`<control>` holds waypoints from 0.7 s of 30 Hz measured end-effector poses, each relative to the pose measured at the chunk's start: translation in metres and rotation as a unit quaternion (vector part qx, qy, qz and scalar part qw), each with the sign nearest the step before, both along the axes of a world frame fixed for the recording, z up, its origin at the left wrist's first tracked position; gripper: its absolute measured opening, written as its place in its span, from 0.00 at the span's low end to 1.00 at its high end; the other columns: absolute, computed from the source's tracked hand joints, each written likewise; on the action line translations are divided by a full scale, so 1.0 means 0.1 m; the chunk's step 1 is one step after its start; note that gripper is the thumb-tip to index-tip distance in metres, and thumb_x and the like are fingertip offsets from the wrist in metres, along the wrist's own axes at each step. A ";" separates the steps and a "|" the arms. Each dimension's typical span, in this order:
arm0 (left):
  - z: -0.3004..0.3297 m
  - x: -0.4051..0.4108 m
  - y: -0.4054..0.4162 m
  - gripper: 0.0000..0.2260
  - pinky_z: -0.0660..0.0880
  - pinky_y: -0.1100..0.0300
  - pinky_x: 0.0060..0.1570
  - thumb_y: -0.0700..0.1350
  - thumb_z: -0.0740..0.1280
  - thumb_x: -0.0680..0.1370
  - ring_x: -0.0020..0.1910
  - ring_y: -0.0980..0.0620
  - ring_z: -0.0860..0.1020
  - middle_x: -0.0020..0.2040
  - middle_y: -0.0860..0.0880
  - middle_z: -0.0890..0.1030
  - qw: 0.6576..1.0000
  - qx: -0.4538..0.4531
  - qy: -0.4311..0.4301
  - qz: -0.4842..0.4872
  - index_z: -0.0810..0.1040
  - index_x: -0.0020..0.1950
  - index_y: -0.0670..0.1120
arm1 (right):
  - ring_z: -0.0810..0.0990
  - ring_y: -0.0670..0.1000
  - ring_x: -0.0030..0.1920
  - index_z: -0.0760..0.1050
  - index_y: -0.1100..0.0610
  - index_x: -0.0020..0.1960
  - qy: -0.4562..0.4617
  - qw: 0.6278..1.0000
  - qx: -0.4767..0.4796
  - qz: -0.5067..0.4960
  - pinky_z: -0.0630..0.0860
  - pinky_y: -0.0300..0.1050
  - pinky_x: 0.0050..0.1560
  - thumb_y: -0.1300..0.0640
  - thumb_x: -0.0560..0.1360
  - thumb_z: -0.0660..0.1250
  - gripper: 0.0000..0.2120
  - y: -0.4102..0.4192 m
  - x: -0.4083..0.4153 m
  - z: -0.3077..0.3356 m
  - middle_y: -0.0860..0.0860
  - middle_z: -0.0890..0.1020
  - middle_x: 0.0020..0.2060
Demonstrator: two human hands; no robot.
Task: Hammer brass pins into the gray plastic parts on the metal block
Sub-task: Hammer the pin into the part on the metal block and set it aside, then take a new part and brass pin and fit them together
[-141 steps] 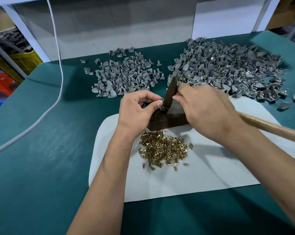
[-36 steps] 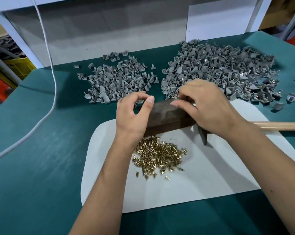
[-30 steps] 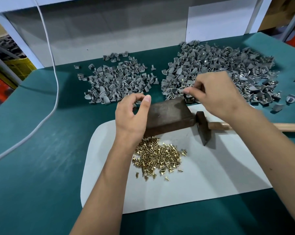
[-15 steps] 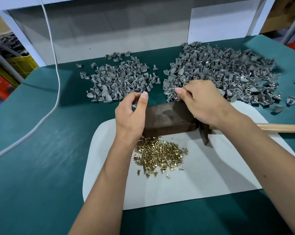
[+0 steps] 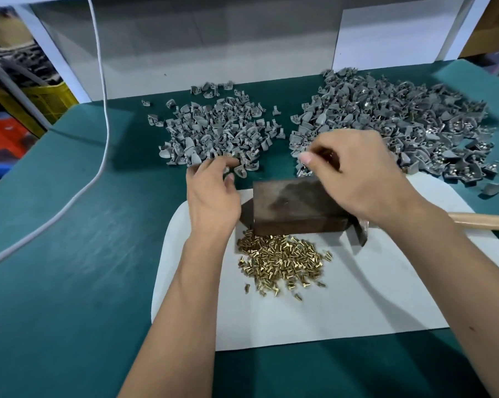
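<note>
A dark metal block [image 5: 294, 208] lies on a white mat [image 5: 357, 305], and I see no part on its top. Brass pins [image 5: 282, 262] are heaped just in front of it. My left hand [image 5: 211, 196] reaches to the near edge of the left pile of gray plastic parts [image 5: 219, 130], thumb and forefinger pinching a gray part [image 5: 227, 169]. My right hand [image 5: 354, 173] hovers over the block's far right end with its fingers loosely curled and nothing visible in them. The hammer [image 5: 360, 234] lies on the mat right of the block, its wooden handle [image 5: 483, 221] pointing right.
A larger pile of gray parts [image 5: 400, 124], some showing metal pins, fills the back right of the green table [image 5: 70, 254]. A white cable [image 5: 104, 110] hangs down and runs off to the left. A grey back wall [image 5: 214, 47] closes the far side.
The hammer was set down on the mat. My right hand carried something to the right pile, returned and now hovers above the block. My left hand left the block's end for the left pile.
</note>
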State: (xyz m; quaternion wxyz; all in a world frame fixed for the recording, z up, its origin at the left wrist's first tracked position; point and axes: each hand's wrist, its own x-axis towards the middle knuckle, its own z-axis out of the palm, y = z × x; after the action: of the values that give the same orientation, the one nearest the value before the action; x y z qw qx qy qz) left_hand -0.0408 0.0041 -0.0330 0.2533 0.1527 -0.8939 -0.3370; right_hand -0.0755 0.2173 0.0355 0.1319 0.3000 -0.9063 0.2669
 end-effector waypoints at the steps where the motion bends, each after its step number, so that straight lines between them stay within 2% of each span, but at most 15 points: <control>1: -0.01 0.00 -0.03 0.19 0.63 0.59 0.68 0.35 0.62 0.81 0.69 0.47 0.66 0.68 0.53 0.79 0.999 -0.039 -0.029 -0.017 0.79 0.68 0.52 | 0.78 0.48 0.44 0.82 0.53 0.52 0.008 0.999 0.016 0.042 0.75 0.43 0.49 0.47 0.81 0.65 0.12 -0.08 0.09 0.03 0.46 0.81 0.43; 3: 0.00 -0.01 -0.07 0.22 0.56 0.58 0.74 0.38 0.62 0.81 0.76 0.45 0.61 0.76 0.52 0.71 0.989 -0.101 -0.079 -0.071 0.75 0.74 0.52 | 0.78 0.45 0.44 0.81 0.52 0.51 0.003 0.987 0.056 0.151 0.78 0.43 0.52 0.48 0.80 0.67 0.09 -0.25 0.29 0.08 0.44 0.81 0.43; 5: 0.01 -0.02 -0.09 0.24 0.53 0.58 0.77 0.46 0.62 0.79 0.79 0.44 0.59 0.79 0.49 0.68 0.979 -0.129 -0.106 -0.118 0.74 0.75 0.50 | 0.79 0.47 0.43 0.81 0.52 0.49 -0.012 0.963 0.108 0.248 0.78 0.46 0.50 0.50 0.80 0.69 0.06 -0.39 0.48 0.10 0.45 0.82 0.42; 7: 0.05 -0.05 -0.10 0.21 0.53 0.60 0.76 0.42 0.63 0.80 0.78 0.43 0.60 0.78 0.48 0.69 0.980 -0.124 -0.105 -0.112 0.75 0.74 0.49 | 0.81 0.53 0.45 0.81 0.51 0.50 -0.029 0.939 0.183 0.290 0.79 0.52 0.49 0.48 0.79 0.70 0.07 -0.51 0.62 0.07 0.48 0.83 0.44; 8: 0.05 -0.05 -0.10 0.20 0.54 0.61 0.75 0.38 0.64 0.80 0.77 0.43 0.62 0.77 0.49 0.71 0.983 -0.119 -0.095 -0.098 0.77 0.72 0.48 | 0.81 0.55 0.47 0.80 0.50 0.50 -0.032 0.930 0.223 0.290 0.79 0.54 0.49 0.47 0.78 0.70 0.07 -0.56 0.67 0.05 0.49 0.82 0.46; 10: 0.04 -0.05 -0.11 0.16 0.55 0.65 0.71 0.37 0.67 0.79 0.74 0.44 0.66 0.74 0.50 0.74 0.988 -0.115 -0.069 -0.076 0.82 0.66 0.47 | 0.81 0.57 0.50 0.78 0.50 0.52 -0.030 0.919 0.279 0.277 0.79 0.55 0.49 0.47 0.77 0.70 0.08 -0.62 0.73 0.00 0.49 0.79 0.50; 14: 0.01 -0.05 -0.10 0.08 0.59 0.67 0.62 0.39 0.72 0.76 0.66 0.45 0.75 0.64 0.48 0.81 0.993 -0.096 -0.042 -0.059 0.86 0.54 0.45 | 0.80 0.56 0.52 0.78 0.52 0.52 -0.059 0.918 0.292 0.262 0.78 0.54 0.52 0.50 0.77 0.70 0.07 -0.62 0.72 -0.01 0.49 0.79 0.52; 16: 0.02 -0.04 -0.08 0.05 0.68 0.61 0.63 0.38 0.73 0.76 0.59 0.45 0.78 0.56 0.48 0.83 0.996 -0.065 -0.027 -0.054 0.86 0.50 0.45 | 0.81 0.55 0.51 0.80 0.53 0.51 -0.077 0.917 0.291 0.262 0.78 0.53 0.53 0.53 0.78 0.69 0.05 -0.63 0.72 -0.02 0.50 0.80 0.51; 18: 0.01 -0.02 -0.07 0.05 0.76 0.52 0.59 0.37 0.73 0.75 0.53 0.46 0.80 0.51 0.49 0.84 0.997 -0.046 -0.021 -0.054 0.86 0.48 0.46 | 0.81 0.55 0.50 0.81 0.54 0.50 -0.093 0.918 0.283 0.262 0.78 0.53 0.53 0.56 0.79 0.68 0.04 -0.63 0.72 -0.05 0.50 0.80 0.50; 21: 0.01 -0.03 -0.06 0.07 0.78 0.51 0.57 0.39 0.74 0.75 0.50 0.50 0.81 0.50 0.50 0.83 0.999 -0.016 -0.012 -0.045 0.85 0.50 0.48 | 0.80 0.52 0.49 0.80 0.53 0.49 -0.100 0.925 0.250 0.267 0.77 0.52 0.52 0.57 0.80 0.67 0.03 -0.58 0.69 -0.06 0.47 0.78 0.48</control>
State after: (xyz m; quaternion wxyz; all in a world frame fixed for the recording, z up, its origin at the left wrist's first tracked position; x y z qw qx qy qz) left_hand -0.0435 -0.0016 -0.0324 0.2290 0.1124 -0.9081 -0.3322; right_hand -0.0065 0.1598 0.0292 -0.1145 0.5258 -0.8385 0.0855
